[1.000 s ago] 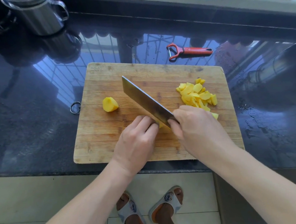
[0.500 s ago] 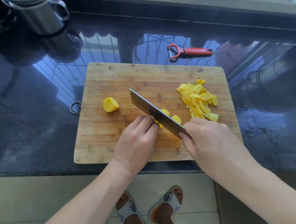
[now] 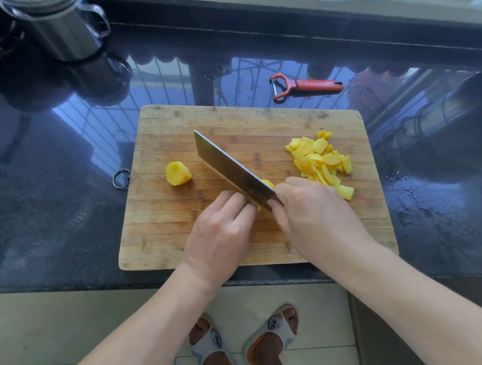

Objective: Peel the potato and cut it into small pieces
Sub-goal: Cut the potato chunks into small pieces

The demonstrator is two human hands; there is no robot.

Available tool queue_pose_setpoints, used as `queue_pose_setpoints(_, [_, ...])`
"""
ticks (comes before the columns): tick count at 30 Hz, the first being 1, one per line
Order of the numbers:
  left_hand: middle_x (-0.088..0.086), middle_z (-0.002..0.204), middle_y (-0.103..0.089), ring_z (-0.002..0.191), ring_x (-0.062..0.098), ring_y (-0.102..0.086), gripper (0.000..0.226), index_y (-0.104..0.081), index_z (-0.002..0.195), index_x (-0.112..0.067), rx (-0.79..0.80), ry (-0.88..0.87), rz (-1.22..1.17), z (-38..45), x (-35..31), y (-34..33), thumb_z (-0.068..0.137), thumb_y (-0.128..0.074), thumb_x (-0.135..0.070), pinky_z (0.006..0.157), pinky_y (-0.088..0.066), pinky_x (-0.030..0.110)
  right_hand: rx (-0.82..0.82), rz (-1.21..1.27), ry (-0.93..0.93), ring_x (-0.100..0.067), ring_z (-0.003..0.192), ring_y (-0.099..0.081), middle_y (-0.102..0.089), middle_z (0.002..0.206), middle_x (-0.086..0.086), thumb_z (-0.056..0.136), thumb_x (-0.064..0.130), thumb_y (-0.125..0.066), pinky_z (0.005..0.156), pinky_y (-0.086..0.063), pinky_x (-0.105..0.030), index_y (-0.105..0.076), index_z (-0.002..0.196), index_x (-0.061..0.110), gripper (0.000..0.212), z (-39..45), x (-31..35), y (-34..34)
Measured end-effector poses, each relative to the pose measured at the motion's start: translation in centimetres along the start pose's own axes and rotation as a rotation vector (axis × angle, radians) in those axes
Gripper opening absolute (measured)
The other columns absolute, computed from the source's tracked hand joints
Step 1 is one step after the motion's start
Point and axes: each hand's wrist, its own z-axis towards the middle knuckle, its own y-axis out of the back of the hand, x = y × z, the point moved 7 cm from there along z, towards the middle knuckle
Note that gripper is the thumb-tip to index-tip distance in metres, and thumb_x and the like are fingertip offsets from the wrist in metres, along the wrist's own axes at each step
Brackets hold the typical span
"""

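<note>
Mid-chop: right hand (image 3: 315, 214) is gripping the cleaver (image 3: 233, 168) at frame centre, left hand (image 3: 223, 231) is curling fingers over a mostly hidden potato piece (image 3: 267, 184) on the board (image 3: 158, 229). Cut pile (image 3: 319, 160) is sitting centre-right, spare chunk (image 3: 178, 173) centre-left. Best w/ knuckles guiding the blade, fingertips tucked, thin even slices.

One wooden cutting board (image 3: 164, 232) lies on the desk (image 3: 52, 208). One cleaver (image 3: 230, 167), one red peeler (image 3: 307, 86) and one steel pot (image 3: 61, 32) are present. One potato chunk (image 3: 178, 173) sits apart; one heap of cut pieces (image 3: 319, 160), too many to count. Two hands, left (image 3: 220, 237) and right (image 3: 318, 217); two slippers (image 3: 274, 332).
</note>
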Motion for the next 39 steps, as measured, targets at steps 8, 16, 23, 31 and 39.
queue_pose_setpoints(8, [0.013,0.088,-0.064,0.083,0.031,-0.059,0.020,-0.066,0.081,-0.003,0.012,0.006,-0.002,-0.1,0.1,-0.1,0.093,-0.062,0.012,0.081,-0.053,0.038,-0.162,0.088,-0.113,-0.015,0.059,-0.049,-0.048,0.064,0.009,0.096,0.026,-0.061,0.051,-0.038,-0.035,-0.047,0.066,0.022,0.034,-2.6,-3.3,3.2])
queue_pose_setpoints(16, [0.016,0.103,-0.069,0.093,0.031,-0.065,0.014,-0.072,0.097,0.001,0.046,-0.022,-0.022,-0.1,-0.1,-0.2,0.091,-0.066,0.012,0.087,-0.056,0.039,0.079,0.183,-0.269,-0.010,0.063,-0.056,-0.055,0.070,0.007,0.099,0.034,-0.055,0.057,-0.048,-0.035,-0.053,0.070,0.021,0.032,-4.3,-3.1,1.2])
queue_pose_setpoints(23, [0.015,0.101,-0.068,0.091,0.031,-0.064,0.015,-0.072,0.094,-0.001,0.024,-0.011,-0.027,0.0,0.0,-0.2,0.093,-0.063,0.011,0.085,-0.056,0.040,0.057,0.159,-0.257,-0.015,0.070,-0.056,-0.054,0.072,0.007,0.099,0.034,-0.055,0.064,-0.049,-0.040,-0.053,0.073,0.020,0.030,-4.2,-3.9,0.2])
queue_pose_setpoints(31, [0.015,0.100,-0.067,0.091,0.033,-0.063,0.014,-0.070,0.092,-0.001,0.016,-0.001,-0.039,0.0,0.0,-0.4,0.100,-0.059,0.003,0.085,-0.055,0.042,-0.047,0.151,-0.251,-0.010,0.064,-0.052,-0.052,0.064,0.008,0.095,0.030,-0.062,0.054,-0.034,-0.033,-0.046,0.063,0.019,0.037,-3.4,-5.4,2.4])
queue_pose_setpoints(39, [0.011,0.112,-0.067,0.105,0.032,-0.062,0.008,-0.072,0.103,-0.006,0.096,0.013,-0.072,0.2,0.4,-0.8,0.099,-0.066,-0.011,0.087,-0.053,0.048,-0.054,0.152,-0.316,-0.004,0.062,-0.049,-0.048,0.063,0.011,0.098,0.034,-0.057,0.051,-0.030,-0.018,-0.041,0.062,0.025,0.041,-3.8,-3.9,2.3])
